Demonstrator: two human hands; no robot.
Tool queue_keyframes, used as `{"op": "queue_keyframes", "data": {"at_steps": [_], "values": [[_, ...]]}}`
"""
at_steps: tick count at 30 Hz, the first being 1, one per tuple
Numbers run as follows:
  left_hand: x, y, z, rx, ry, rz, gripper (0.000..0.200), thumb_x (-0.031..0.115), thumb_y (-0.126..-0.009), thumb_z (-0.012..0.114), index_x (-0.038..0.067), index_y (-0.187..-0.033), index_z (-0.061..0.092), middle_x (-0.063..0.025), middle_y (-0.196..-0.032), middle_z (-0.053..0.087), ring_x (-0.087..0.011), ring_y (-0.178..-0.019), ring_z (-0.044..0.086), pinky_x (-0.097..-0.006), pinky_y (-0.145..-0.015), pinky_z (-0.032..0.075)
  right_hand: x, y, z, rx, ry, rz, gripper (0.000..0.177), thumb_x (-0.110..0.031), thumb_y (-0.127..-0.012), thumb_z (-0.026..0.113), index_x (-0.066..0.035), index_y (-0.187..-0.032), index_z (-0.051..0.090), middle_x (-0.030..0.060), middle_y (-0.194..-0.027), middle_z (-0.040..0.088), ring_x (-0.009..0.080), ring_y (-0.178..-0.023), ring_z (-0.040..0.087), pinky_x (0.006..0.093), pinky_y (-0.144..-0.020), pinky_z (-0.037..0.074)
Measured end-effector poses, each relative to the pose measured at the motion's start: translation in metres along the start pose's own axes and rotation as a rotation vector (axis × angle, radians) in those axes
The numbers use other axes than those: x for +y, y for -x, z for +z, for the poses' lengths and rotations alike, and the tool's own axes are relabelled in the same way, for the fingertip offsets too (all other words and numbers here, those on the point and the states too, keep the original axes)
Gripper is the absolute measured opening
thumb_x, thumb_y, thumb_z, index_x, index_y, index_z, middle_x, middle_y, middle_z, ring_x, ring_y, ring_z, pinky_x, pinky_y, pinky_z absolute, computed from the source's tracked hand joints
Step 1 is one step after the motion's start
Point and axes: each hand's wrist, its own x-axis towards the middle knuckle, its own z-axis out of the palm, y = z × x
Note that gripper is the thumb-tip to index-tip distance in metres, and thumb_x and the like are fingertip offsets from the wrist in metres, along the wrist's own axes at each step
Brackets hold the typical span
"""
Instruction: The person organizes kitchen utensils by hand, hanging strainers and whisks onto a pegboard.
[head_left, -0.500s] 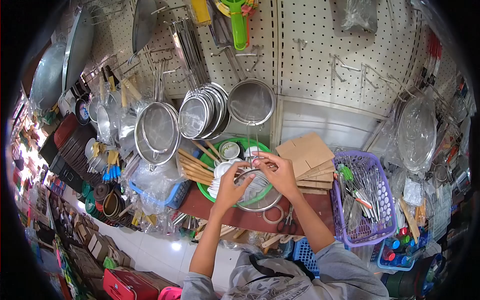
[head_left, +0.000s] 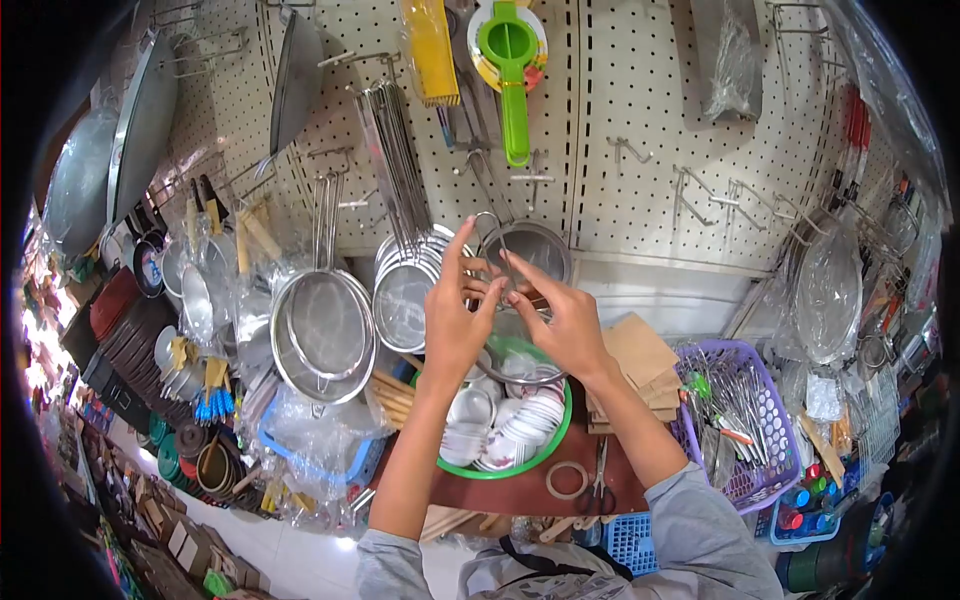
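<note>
Both hands are raised before the pegboard, above the green basin, with a wire-mesh strainer (head_left: 530,379) between them. Its round mesh end hangs low and its thin wire handle points up, ending in a loop. My left hand (head_left: 458,322) pinches at the handle, index finger stretched up beside the loop. My right hand (head_left: 562,326) grips the same handle from the other side, thumb and fingertips close together. The hands cover part of the handle. Below, the green basin (head_left: 568,420) holds stacked white bowls (head_left: 522,432). Behind the hands a larger strainer (head_left: 553,250) hangs on the board.
More strainers (head_left: 322,330) hang to the left. A purple basket (head_left: 770,400) of metal utensils stands right, beside cardboard pieces (head_left: 640,360). A tape roll (head_left: 567,480) and scissors (head_left: 599,490) lie on the red-brown shelf (head_left: 625,470). A green squeezer (head_left: 513,90) hangs above.
Both hands have risen from over the basin toward the pegboard, lifting the strainer with them. More of the bowls now shows, and the view has tilted up.
</note>
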Motion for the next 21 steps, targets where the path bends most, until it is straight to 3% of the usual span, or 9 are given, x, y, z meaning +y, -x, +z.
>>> {"op": "queue_keyframes", "data": {"at_steps": [6,13,17,21], "values": [[-0.001,-0.047,-0.018,0.015,0.124,-0.021,0.092,-0.012,-0.086,0.072,0.014,-0.163,0.028,-0.0094,-0.096,0.067,-0.0144,-0.077,0.072,-0.0271,-0.067,0.061,-0.005,-0.051,0.013,0.006,0.295,-0.092,0.054,-0.018,-0.1,0.062,-0.027,-0.152,0.052,0.0106,-0.105,0.072,0.0377,-0.081,0.07,0.0464,-0.067,0.057],[-0.03,-0.086,-0.025,-0.034,0.058,0.014,0.097,-0.012,-0.085,0.073,0.019,-0.164,0.026,-0.0116,-0.102,0.066,-0.0179,-0.076,0.075,-0.0307,-0.063,0.061,0.002,-0.078,0.032,0.052,0.491,-0.095,0.058,-0.013,-0.098,0.06,-0.022,-0.154,0.049,0.0125,-0.102,0.069,0.038,-0.074,0.069,0.0474,-0.063,0.056],[-0.031,-0.1,-0.023,-0.069,0.053,-0.014,0.093,-0.01,-0.086,0.071,0.012,-0.163,0.024,-0.0144,-0.103,0.067,-0.0264,-0.081,0.077,-0.0369,-0.066,0.06,0.012,-0.087,0.037,0.044,0.651,-0.074,0.064,-0.011,-0.096,0.06,-0.021,-0.157,0.044,0.0126,-0.108,0.068,0.0369,-0.065,0.069,0.048,-0.057,0.056],[-0.062,-0.113,-0.015,-0.076,0.03,0.059,0.094,-0.011,-0.086,0.072,0.013,-0.163,0.024,-0.0137,-0.105,0.068,-0.0206,-0.078,0.077,-0.0334,-0.064,0.06,0.024,-0.093,0.045,0.057,0.753,-0.071,0.075,-0.006,-0.088,0.062,-0.019,-0.159,0.04,0.0142,-0.105,0.069,0.0385,-0.065,0.069,0.0488,-0.059,0.057]]}}
